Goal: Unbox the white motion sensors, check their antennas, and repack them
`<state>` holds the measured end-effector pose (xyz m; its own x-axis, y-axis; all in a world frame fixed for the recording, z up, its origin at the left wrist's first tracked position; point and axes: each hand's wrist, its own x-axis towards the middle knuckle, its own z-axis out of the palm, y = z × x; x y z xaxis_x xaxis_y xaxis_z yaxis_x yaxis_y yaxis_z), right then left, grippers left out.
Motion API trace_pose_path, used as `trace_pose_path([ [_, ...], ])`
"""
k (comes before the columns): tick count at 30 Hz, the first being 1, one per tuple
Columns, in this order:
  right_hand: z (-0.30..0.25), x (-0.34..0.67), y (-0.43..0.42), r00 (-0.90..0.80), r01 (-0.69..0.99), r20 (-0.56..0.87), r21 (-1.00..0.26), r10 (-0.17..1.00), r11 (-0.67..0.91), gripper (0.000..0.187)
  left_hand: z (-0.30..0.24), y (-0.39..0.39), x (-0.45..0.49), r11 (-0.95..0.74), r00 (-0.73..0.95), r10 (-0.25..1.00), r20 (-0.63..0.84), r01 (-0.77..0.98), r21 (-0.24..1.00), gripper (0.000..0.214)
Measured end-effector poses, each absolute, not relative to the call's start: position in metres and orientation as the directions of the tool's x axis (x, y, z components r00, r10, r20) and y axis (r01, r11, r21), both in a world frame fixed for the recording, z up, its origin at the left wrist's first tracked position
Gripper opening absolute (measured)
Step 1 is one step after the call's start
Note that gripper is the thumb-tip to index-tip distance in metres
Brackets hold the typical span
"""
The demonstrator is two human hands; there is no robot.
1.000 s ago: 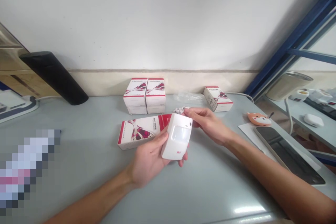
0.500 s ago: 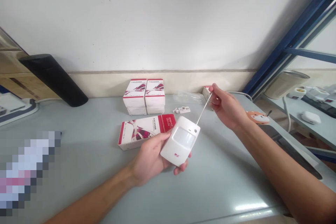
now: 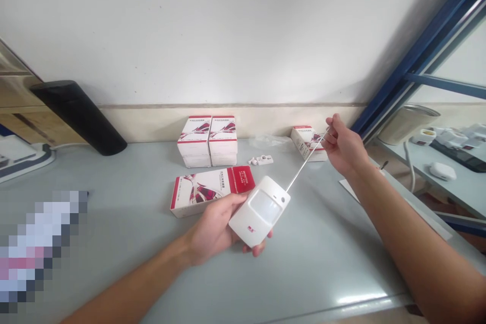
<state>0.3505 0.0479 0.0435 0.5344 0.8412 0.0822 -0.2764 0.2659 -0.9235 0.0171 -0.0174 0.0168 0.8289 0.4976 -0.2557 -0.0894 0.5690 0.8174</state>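
My left hand [image 3: 214, 230] grips a white sensor unit [image 3: 260, 211] with a frosted window, held just above the grey table [image 3: 114, 243]. A thin metal antenna [image 3: 306, 164] runs from the unit's top corner up to the right. My right hand [image 3: 343, 147] pinches the antenna's tip, over a small red-and-white box [image 3: 302, 140]. A longer red-and-white box [image 3: 207, 190] lies flat behind my left hand.
Two upright red-and-white boxes [image 3: 209, 140] stand by the wall, with small white plastic parts [image 3: 261, 160] and a clear bag [image 3: 268, 140] beside them. A black cylinder [image 3: 78, 116] leans at the back left. Blue shelving [image 3: 413, 55] with devices rises at the right.
My right hand has drawn the antenna out from the sensor, moving up and to the right. The left hand has tilted the unit and lowered it slightly.
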Motion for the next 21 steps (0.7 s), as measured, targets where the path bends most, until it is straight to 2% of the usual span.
trace_pose_path([
  [7,0.042,0.347,0.048,0.567,-0.312,0.029,-0.917,0.823,0.248,0.019,0.014,-0.019,0.016,0.528,0.854,0.488,-0.182,-0.123,0.840,0.050],
  [11,0.038,0.347,0.051,0.539,-0.330,0.016,-0.916,0.842,0.229,0.019,0.015,-0.024,0.016,0.474,0.859,0.489,-0.155,-0.113,0.873,0.050],
  [15,0.038,0.338,0.047,0.508,-0.360,0.020,-0.903,0.861,0.234,0.013,0.017,-0.031,0.015,0.433,0.849,0.495,-0.188,-0.053,0.900,0.053],
  [21,0.044,0.318,0.034,0.368,-0.464,0.045,-0.857,0.929,0.226,0.015,0.023,-0.036,0.018,0.398,0.822,0.516,-0.243,0.021,0.917,0.062],
])
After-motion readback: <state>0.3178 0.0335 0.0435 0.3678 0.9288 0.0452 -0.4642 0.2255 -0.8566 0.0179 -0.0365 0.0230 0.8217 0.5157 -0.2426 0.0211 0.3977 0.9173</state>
